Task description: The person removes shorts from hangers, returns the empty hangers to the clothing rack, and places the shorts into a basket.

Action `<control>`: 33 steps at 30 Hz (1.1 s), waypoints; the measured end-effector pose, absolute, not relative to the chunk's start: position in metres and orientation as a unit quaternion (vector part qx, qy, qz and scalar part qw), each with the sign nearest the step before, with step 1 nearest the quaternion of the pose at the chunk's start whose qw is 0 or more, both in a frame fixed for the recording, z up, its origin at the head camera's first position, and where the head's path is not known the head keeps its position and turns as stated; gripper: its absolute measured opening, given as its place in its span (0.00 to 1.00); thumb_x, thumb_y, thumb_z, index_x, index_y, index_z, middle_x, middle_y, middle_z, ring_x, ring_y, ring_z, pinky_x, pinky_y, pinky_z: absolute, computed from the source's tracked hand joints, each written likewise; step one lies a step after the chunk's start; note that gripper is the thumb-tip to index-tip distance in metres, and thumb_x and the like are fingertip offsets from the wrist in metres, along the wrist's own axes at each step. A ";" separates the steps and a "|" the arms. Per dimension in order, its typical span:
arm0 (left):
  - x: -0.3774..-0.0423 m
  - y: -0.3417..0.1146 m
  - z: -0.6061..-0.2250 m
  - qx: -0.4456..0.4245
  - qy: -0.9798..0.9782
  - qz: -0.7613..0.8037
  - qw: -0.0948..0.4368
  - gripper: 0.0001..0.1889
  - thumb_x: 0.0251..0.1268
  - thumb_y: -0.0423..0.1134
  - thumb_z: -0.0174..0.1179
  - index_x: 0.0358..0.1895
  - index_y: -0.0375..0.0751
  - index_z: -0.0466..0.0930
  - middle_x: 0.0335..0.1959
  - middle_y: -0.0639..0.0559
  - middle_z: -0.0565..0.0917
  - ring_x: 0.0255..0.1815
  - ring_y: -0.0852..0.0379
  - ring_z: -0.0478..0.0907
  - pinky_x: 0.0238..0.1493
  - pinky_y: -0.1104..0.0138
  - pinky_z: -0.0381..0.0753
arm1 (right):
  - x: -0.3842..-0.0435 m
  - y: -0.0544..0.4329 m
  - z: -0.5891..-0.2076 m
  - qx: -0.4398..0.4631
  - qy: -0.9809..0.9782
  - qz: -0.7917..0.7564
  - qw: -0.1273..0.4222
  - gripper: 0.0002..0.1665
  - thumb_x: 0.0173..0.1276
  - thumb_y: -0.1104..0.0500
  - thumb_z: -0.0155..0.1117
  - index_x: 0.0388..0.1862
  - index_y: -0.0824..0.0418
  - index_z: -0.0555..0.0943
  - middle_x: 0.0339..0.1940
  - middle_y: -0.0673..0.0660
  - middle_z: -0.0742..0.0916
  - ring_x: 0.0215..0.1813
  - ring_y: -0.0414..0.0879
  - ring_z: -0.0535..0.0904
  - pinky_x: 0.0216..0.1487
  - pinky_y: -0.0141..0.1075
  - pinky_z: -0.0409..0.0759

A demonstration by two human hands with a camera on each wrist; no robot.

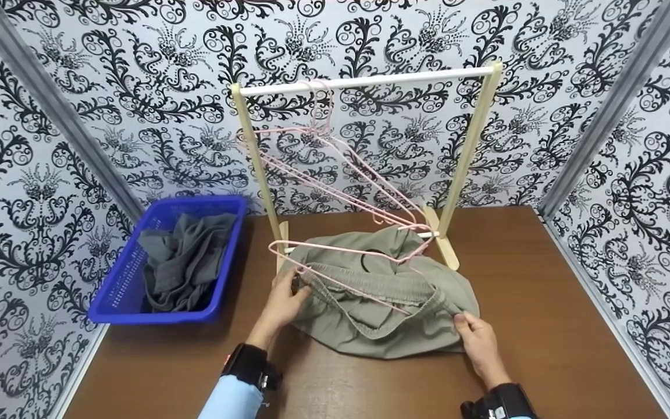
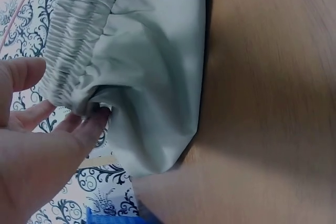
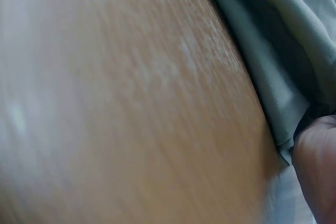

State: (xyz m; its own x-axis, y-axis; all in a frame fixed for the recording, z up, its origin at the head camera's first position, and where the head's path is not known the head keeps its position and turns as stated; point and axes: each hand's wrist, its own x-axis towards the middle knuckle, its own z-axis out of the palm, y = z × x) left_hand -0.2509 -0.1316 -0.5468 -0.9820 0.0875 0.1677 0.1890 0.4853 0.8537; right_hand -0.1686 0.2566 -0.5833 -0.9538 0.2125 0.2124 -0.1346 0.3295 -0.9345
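Observation:
An olive-green elastic-waist garment (image 1: pixel 381 346) lies on the table, its gathered waistband gaping; its legs, if any, cannot be made out. A pink hanger (image 1: pixel 335 249) slants across the waistband, its lower bar partly inside the opening. At the waistband's left end is my left hand (image 1: pixel 280 305). In the left wrist view its fingers (image 2: pixel 94 124) reach under the gathered edge, while the thumb (image 2: pixel 26 73) stands apart from the cloth. My right hand (image 1: pixel 477 343) pinches the garment's right side; the right wrist view catches only part of that hand (image 3: pixel 317 166) at the edge.
Behind the garment stands a small rack with a white rail (image 1: pixel 405 80) and pale wooden posts (image 1: pixel 469 151). Other pink hangers (image 1: pixel 364 166) hang from the rail. A blue basket (image 1: pixel 154 318) holding dark grey cloth (image 1: pixel 189 262) is at left. Patterned walls enclose the brown table (image 1: pixel 550 326).

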 end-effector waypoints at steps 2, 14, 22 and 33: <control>-0.249 -0.131 -0.546 -0.091 -0.868 -0.484 0.057 0.27 0.68 0.29 0.61 0.69 0.25 0.69 0.66 0.22 0.71 0.70 0.24 0.66 0.70 0.37 0.66 | -0.169 0.257 -0.584 -0.023 -0.802 0.577 0.152 0.19 0.76 0.71 0.56 0.21 0.71 0.72 0.18 0.48 0.72 0.23 0.34 0.64 0.27 0.29 0.64; -0.226 -0.125 -0.519 -0.144 -0.918 -0.334 0.161 0.18 0.63 0.28 0.64 0.55 0.26 0.80 0.51 0.30 0.80 0.56 0.31 0.78 0.59 0.42 0.77 | -0.167 0.255 -0.580 -0.031 -0.791 0.593 0.148 0.20 0.77 0.71 0.55 0.21 0.73 0.70 0.17 0.44 0.67 0.22 0.33 0.61 0.24 0.29 0.61; -0.216 -0.116 -0.497 -0.183 -0.905 -0.264 0.278 0.11 0.58 0.30 0.69 0.45 0.34 0.83 0.43 0.41 0.81 0.45 0.40 0.81 0.46 0.49 0.81 | -0.175 0.261 -0.600 -0.036 -0.790 0.595 0.144 0.20 0.78 0.71 0.55 0.21 0.72 0.70 0.17 0.44 0.67 0.21 0.34 0.60 0.24 0.30 0.60; -0.223 -0.093 -0.472 -0.279 -0.861 -0.204 0.373 0.19 0.51 0.31 0.70 0.49 0.36 0.81 0.46 0.43 0.78 0.47 0.44 0.77 0.50 0.52 0.78 | -0.181 0.265 -0.613 -0.037 -0.782 0.605 0.149 0.20 0.76 0.72 0.56 0.20 0.70 0.69 0.18 0.43 0.68 0.22 0.34 0.61 0.24 0.29 0.60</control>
